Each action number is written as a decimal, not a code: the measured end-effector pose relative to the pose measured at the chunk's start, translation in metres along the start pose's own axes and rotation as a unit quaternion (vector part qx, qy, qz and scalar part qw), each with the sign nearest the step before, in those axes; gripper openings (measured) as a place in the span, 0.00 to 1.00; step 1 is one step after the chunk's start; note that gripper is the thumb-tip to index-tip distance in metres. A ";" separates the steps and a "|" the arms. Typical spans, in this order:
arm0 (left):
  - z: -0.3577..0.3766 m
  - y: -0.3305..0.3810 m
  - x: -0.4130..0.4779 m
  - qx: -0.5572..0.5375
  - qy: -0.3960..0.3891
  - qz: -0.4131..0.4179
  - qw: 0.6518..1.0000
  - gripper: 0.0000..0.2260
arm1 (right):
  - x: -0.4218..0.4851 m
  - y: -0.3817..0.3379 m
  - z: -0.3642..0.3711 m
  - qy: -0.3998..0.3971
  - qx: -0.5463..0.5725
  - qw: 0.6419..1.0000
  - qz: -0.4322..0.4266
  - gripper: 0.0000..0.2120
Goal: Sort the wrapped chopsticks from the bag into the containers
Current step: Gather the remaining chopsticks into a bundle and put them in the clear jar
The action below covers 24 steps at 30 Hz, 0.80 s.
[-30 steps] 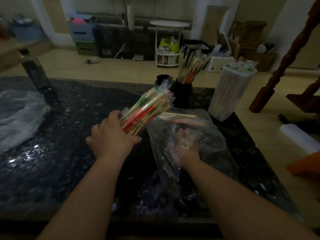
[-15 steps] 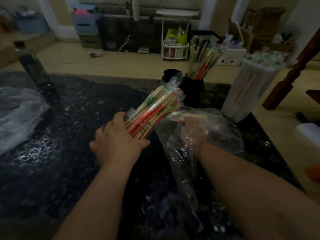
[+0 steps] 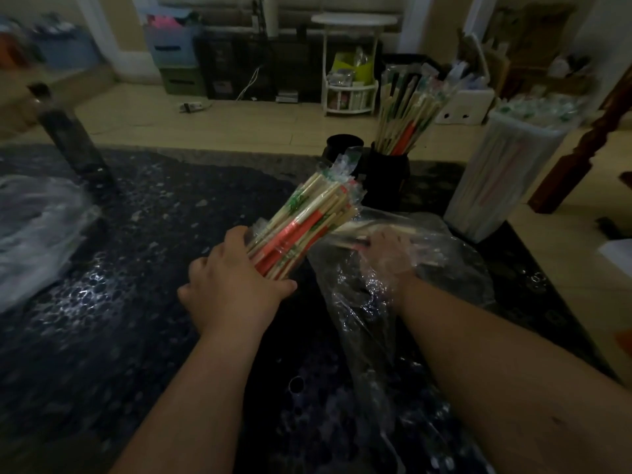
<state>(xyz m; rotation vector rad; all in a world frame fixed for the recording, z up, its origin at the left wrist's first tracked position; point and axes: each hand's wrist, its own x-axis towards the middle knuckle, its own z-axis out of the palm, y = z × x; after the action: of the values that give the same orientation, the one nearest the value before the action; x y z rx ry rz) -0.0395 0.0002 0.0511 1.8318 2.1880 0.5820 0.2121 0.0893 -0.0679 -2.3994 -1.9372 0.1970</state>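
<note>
**Left hand full, right hand in the bag**

Your dark speckled table (image 3: 102, 336) fills most of the view, with a heap of crumpled clear plastic (image 3: 34, 227) at its left edge. On the right, in front of you, lies the clear bag (image 3: 444, 268). Your right hand (image 3: 390, 254) is inside it, beside a few loose chopsticks (image 3: 352, 230). I cannot tell whether your fingers hold any of them (the film blurs everything under it).

At the table's far right corner the tall white container (image 3: 506, 179) stands upright, packed to the top with wrapped chopsticks.

Your left hand (image 3: 232, 289) clenches a thick bundle of wrapped chopsticks (image 3: 301, 230) by its lower end. The bundle tilts up and away to the right, above the table and just left of the bag.

Beyond its tips stand two black cups. The right black cup (image 3: 386, 179) has chopsticks fanning out of it. The left black cup (image 3: 343, 145) sits just beside it, and its contents are hidden.
</note>
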 end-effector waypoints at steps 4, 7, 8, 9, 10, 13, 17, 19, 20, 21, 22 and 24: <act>-0.002 0.000 0.000 -0.002 -0.001 -0.003 1.000 0.43 | 0.003 0.000 -0.003 0.015 0.056 0.998 0.007 0.17; -0.002 0.000 -0.001 0.002 -0.001 0.000 1.000 0.43 | 0.002 0.000 0.000 0.020 0.045 0.999 -0.002 0.17; -0.002 0.000 -0.001 0.004 0.000 0.000 1.000 0.43 | 0.001 0.000 -0.001 0.031 0.054 0.998 0.003 0.18; -0.002 0.000 -0.001 0.005 0.000 0.000 1.000 0.43 | 0.002 0.000 0.000 0.034 0.060 0.998 0.012 0.18; -0.001 0.000 -0.001 0.004 -0.001 0.000 1.000 0.43 | 0.003 0.000 0.001 0.031 0.061 0.997 0.020 0.18; -0.001 0.000 -0.001 0.001 -0.005 0.002 1.000 0.43 | 0.001 -0.001 0.000 0.017 0.041 0.999 0.028 0.21; 0.000 0.001 -0.001 0.004 -0.006 0.006 1.000 0.43 | 0.001 0.000 -0.002 0.014 0.014 0.999 0.038 0.25; 0.000 0.000 -0.001 0.006 -0.008 0.005 1.000 0.43 | 0.003 0.000 -0.003 0.002 0.018 0.999 0.037 0.23; -0.001 0.000 -0.001 0.006 -0.008 0.004 1.000 0.43 | 0.002 -0.001 -0.005 0.002 0.017 0.999 0.031 0.22; -0.001 0.000 -0.001 0.006 -0.008 0.004 1.000 0.43 | 0.002 -0.002 -0.005 0.005 0.015 1.000 0.027 0.21; -0.001 0.001 -0.001 0.006 -0.008 0.005 1.000 0.43 | 0.000 -0.002 -0.006 0.010 0.013 1.000 0.025 0.20; 0.000 0.001 -0.001 0.006 -0.008 0.006 1.000 0.44 | -0.002 -0.001 -0.008 0.008 0.024 1.000 0.006 0.19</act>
<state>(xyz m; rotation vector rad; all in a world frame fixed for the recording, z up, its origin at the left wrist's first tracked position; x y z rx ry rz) -0.0390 -0.0006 0.0516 1.8509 2.1750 0.5561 0.2114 0.0881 -0.0595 -2.3746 -1.8901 0.2208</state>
